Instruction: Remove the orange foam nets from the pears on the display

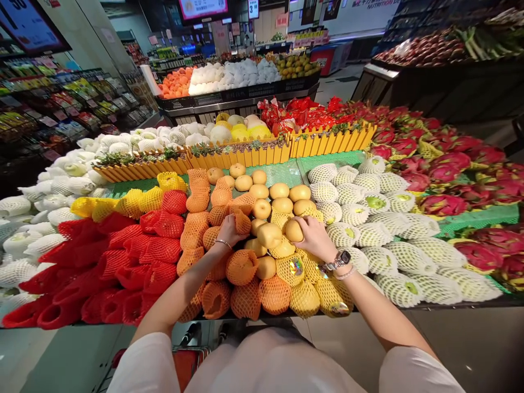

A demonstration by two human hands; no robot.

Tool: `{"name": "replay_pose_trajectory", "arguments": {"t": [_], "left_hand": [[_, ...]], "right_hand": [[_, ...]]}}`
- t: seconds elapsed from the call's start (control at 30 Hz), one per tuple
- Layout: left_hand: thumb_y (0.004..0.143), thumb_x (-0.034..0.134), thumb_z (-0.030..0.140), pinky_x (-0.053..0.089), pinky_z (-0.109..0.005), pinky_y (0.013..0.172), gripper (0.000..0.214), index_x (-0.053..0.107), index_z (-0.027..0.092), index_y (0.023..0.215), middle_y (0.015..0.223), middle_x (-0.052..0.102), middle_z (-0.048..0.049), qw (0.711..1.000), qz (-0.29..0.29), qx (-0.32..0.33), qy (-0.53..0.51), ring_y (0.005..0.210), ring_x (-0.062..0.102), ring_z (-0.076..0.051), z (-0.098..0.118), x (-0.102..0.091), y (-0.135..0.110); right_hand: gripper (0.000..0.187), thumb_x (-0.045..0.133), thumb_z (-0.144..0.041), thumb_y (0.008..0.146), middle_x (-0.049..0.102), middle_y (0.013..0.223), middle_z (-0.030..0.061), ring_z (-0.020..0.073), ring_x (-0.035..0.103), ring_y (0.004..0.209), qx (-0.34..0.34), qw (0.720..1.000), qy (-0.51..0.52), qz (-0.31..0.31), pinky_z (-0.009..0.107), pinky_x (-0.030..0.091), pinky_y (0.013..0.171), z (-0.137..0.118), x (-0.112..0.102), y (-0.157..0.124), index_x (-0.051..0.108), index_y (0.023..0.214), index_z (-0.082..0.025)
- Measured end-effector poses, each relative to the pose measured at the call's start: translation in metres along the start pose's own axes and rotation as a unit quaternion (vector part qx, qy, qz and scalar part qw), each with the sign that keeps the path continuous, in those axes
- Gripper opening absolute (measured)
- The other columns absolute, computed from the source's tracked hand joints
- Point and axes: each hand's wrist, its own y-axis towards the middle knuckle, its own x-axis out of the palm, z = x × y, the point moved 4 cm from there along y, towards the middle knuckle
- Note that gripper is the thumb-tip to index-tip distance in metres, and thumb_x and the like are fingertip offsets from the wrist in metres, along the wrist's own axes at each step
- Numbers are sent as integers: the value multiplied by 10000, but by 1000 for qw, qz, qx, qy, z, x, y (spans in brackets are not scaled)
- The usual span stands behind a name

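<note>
I stand at a fruit display of yellow pears [268, 201]. My left hand [230, 230] is closed around an orange foam net [242, 222] near the middle of the pile. My right hand [313, 234] grips a bare yellow pear [293, 230]; a watch and a bracelet sit on that wrist. Another bare pear [269, 235] lies between my two hands. Pears wrapped in orange nets [241, 267] and in yellow nets [305, 297] fill the front of the shelf below my hands.
Empty red nets [123, 256] lie heaped at the left. Fruit in white nets [368, 224] lies to the right, with dragon fruit [446, 174] beyond. A yellow picket divider [245, 155] runs behind the pears. A red cart [188, 365] stands under the shelf edge.
</note>
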Motion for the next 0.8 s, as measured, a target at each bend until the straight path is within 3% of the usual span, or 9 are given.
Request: {"name": "replay_pose_trajectory", "arguments": {"t": [0.2, 0.37, 0.5, 0.67, 0.8], "left_hand": [[605, 715, 204, 368, -503, 974, 663, 393, 190, 1184, 1189, 520, -156, 995, -54, -11, 87, 1141, 500, -370, 9, 11, -10], [542, 748, 274, 373, -478, 968, 737, 411, 184, 1192, 1202, 542, -156, 985, -131, 15, 113, 1148, 496, -377, 5, 1, -1], [553, 749, 254, 417, -438, 896, 769, 408, 154, 1234, 1189, 562, -177, 957, -211, 33, 194, 1071, 545, -355, 11, 1, 7], [561, 731, 177, 416, -445, 870, 793, 395, 115, 1277, 1175, 566, -211, 955, -178, -7, 238, 1050, 561, -364, 24, 9, 0], [662, 704, 352, 436, -406, 861, 725, 375, 125, 1268, 1168, 571, -197, 966, -130, -59, 216, 1070, 563, -330, 25, 6, -8]], "right_hand": [[640, 663, -389, 705, 531, 1092, 160, 342, 513, 999, 3, 1000, 13, 9, 429, 418, 847, 1, 2, -2, 487, 1272, -149], [622, 656, -396, 717, 535, 1077, 150, 329, 514, 988, 3, 1000, 14, 11, 416, 416, 832, 2, 2, -2, 493, 1265, -151], [654, 668, -402, 710, 534, 1081, 142, 323, 510, 999, -1, 1000, 15, 0, 407, 410, 836, 3, 1, -1, 483, 1284, -148], [677, 675, -395, 708, 525, 1094, 146, 321, 504, 1006, -2, 1000, 16, -10, 405, 408, 855, 5, 3, -1, 474, 1304, -144], [687, 665, -401, 717, 519, 1119, 156, 327, 491, 1030, -6, 1000, 15, -4, 414, 403, 874, 6, 6, -3, 463, 1318, -134]]}}
